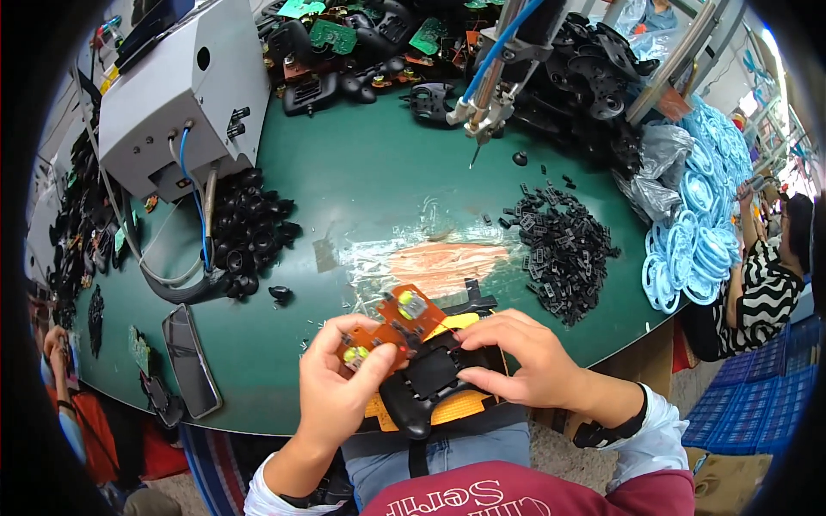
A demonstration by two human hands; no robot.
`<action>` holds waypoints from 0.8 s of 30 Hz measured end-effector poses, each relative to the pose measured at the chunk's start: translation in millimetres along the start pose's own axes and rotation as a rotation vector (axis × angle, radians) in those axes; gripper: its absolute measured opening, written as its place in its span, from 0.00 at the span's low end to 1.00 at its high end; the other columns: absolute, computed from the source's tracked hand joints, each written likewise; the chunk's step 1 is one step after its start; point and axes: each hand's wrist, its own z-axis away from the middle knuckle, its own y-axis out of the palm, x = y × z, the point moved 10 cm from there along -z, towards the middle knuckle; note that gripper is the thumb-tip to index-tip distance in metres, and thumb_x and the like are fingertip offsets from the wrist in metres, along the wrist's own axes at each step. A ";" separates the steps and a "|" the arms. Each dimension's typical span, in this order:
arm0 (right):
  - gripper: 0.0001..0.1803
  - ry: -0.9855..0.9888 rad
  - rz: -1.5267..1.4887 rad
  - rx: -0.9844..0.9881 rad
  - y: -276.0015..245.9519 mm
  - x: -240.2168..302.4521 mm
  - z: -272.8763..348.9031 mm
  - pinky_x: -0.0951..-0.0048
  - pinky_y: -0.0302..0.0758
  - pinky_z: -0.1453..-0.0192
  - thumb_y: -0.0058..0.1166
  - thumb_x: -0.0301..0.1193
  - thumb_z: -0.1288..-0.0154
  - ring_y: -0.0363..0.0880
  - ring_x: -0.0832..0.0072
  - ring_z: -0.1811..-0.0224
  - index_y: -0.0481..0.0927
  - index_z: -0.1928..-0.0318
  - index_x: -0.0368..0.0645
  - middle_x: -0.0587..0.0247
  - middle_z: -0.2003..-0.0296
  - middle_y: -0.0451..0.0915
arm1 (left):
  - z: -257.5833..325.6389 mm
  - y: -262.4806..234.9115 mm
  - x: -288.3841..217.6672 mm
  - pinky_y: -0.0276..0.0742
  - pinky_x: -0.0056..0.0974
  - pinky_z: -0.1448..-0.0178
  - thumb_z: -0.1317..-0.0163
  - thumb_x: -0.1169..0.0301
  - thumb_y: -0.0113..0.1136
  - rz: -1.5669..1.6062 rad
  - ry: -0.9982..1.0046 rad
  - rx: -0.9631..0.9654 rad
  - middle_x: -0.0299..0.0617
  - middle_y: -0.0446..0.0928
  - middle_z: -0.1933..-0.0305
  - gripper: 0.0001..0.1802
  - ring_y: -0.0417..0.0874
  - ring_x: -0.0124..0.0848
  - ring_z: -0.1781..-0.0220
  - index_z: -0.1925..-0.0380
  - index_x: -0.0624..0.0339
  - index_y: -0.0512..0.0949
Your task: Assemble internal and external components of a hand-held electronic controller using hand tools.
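Note:
An orange-brown circuit board (409, 303) with yellow-green components is pinched between the thumb and fingers of my left hand (334, 387). Tilted, it sits over the upper left of a black game controller shell (411, 413) close to my lap. My right hand (533, 361) grips the right side of that shell. Its thumb presses on the black block in the middle, and the index finger is by a thin wire near the board. Beneath the shell is a yellow holder (465, 406) at the table's near edge. My fingers cover part of both board and shell.
A heap of small black parts (564, 258) lies to the right, with light-blue rings (697, 224) beyond. A screwdriver head (482, 120) hangs over the green table (344, 181). A grey machine box (185, 95), black thumbstick caps (249, 228) and a phone (191, 361) are left. People sit at both sides.

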 end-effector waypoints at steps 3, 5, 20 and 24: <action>0.11 -0.100 -0.024 0.169 11.7 7.1 -5.4 0.66 0.78 0.53 0.67 0.31 0.45 0.82 0.62 0.58 0.81 0.62 0.43 0.61 0.61 0.84 | 1.0 7.2 3.8 0.84 0.34 0.53 0.35 0.80 0.59 0.016 0.014 -0.017 0.48 0.80 0.56 0.16 0.85 0.32 0.57 0.49 0.67 0.69; 0.05 0.038 0.121 -0.033 -25.4 -24.6 -20.8 0.65 0.79 0.55 0.62 0.26 0.43 0.83 0.61 0.60 0.81 0.65 0.41 0.56 0.64 0.84 | -0.4 1.1 10.4 0.84 0.34 0.55 0.36 0.80 0.60 0.042 -0.035 -0.037 0.49 0.80 0.56 0.15 0.86 0.33 0.59 0.51 0.67 0.69; 0.06 0.336 0.334 -0.109 -82.6 -104.9 -42.3 0.73 0.77 0.61 0.60 0.23 0.40 0.81 0.73 0.67 0.83 0.62 0.35 0.59 0.70 0.83 | 2.0 6.9 18.1 0.78 0.30 0.51 0.40 0.79 0.66 0.181 -0.228 0.090 0.40 0.79 0.54 0.16 0.80 0.23 0.55 0.53 0.64 0.74; 0.08 0.632 -0.454 -0.143 -40.1 -64.0 17.3 0.78 0.79 0.59 0.59 0.21 0.37 0.82 0.79 0.65 0.83 0.58 0.32 0.61 0.65 0.84 | 7.7 16.1 30.4 0.79 0.29 0.54 0.37 0.78 0.63 0.254 -0.321 0.146 0.39 0.77 0.54 0.17 0.80 0.22 0.55 0.50 0.63 0.70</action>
